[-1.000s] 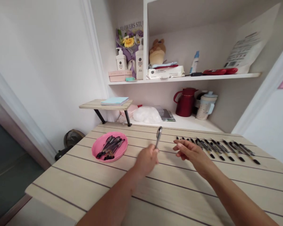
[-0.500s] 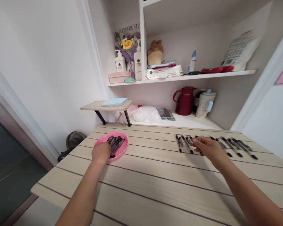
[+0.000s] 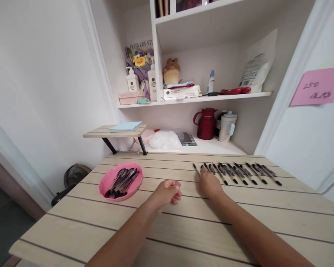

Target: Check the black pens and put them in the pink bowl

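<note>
My right hand (image 3: 210, 182) is low over the wooden table, its fingers closed on a black pen (image 3: 196, 170) whose end sticks out on the left. To its right lies a row of black pens (image 3: 246, 173), side by side and slanted. My left hand (image 3: 167, 192) hovers between the plate and the row, fingers loosely curled and apart, with nothing visible in them. More black pens (image 3: 124, 181) are heaped in a pink scalloped plate (image 3: 105, 178) on the left.
A small raised stand (image 3: 100, 131) with a blue notepad (image 3: 126, 126) stands at the back left. Behind the table are a plastic bag (image 3: 164, 140), a red jug (image 3: 206, 124) and a pale cup (image 3: 227, 128). A shelf (image 3: 233, 97) overhangs the back.
My left hand has come out of the pink plate and moved right. My right hand has gone to the left end of the row, where it holds a pen. The view has shifted right.
</note>
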Motion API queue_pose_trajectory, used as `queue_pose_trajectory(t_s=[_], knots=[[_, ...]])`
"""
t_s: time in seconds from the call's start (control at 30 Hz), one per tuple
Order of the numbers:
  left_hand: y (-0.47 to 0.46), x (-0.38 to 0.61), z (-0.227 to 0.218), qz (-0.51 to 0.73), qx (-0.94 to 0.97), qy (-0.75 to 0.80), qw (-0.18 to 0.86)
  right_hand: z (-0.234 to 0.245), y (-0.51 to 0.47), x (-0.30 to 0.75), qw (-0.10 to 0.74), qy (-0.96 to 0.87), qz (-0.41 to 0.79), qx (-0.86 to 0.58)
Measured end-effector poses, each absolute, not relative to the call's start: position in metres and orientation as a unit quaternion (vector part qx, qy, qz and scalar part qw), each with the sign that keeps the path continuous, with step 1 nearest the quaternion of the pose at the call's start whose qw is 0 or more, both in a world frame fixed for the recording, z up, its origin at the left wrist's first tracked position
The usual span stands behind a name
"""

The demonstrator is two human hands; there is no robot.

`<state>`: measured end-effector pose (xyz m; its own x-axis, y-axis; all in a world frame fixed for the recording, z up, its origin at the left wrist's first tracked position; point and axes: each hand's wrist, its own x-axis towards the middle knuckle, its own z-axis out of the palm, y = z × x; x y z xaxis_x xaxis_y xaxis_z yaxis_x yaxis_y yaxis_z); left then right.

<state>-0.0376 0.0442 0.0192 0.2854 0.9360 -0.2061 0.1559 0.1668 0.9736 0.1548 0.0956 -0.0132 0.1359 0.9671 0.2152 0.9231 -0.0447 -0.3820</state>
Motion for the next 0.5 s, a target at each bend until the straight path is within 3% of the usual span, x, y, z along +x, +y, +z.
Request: queue_pose_trajectory(t_s=[0.1,0.23,0.3,0.4,0.5], knots=[[0.051,-0.018,0.004,0.367,0.415,0.477,0.682,-0.014,0.081,0.138,0.256,-0.657,0.086,-0.704],[0.058,-0.011,-0.008,0.352,0.378,0.452,0.727,-0.020,0.052,0.116,0.385,-0.673,0.209,-0.595],[0.058,-0.011,-0.013,0.350,0.383,0.442,0.732,-0.021,0.046,0.116,0.411,-0.686,0.261,-0.541],[0.056,-0.014,-0.017,0.344,0.380,0.443,0.735,-0.017,0.058,0.137,0.380,-0.708,0.245,-0.543],[0.053,-0.015,-0.017,0.331,0.389,0.447,0.735,-0.009,0.087,0.168,0.281,-0.688,0.086,-0.663]])
